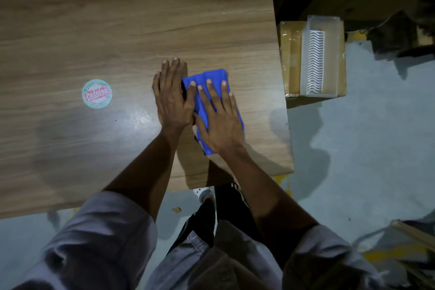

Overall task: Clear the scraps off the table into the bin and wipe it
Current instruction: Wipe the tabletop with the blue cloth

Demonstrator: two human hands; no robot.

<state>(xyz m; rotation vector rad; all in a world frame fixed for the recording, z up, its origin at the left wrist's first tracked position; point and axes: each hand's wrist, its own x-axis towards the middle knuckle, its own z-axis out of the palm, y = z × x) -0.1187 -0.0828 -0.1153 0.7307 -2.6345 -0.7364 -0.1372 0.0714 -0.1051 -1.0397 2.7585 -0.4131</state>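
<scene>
A folded blue cloth (211,77) lies on the wooden table (117,19) near its right edge. My right hand (219,117) presses flat on the cloth with straight, spread fingers. My left hand (171,99) lies flat on the table right beside the cloth, fingers straight, its edge touching the cloth's left side. No scraps or bin show in view.
A round light-blue sticker with red lettering (97,93) sits on the table to the left. Off the table's right edge stands a cardboard box (292,59) with a clear plastic tray (320,54) on top. Grey floor (364,148) lies right and below.
</scene>
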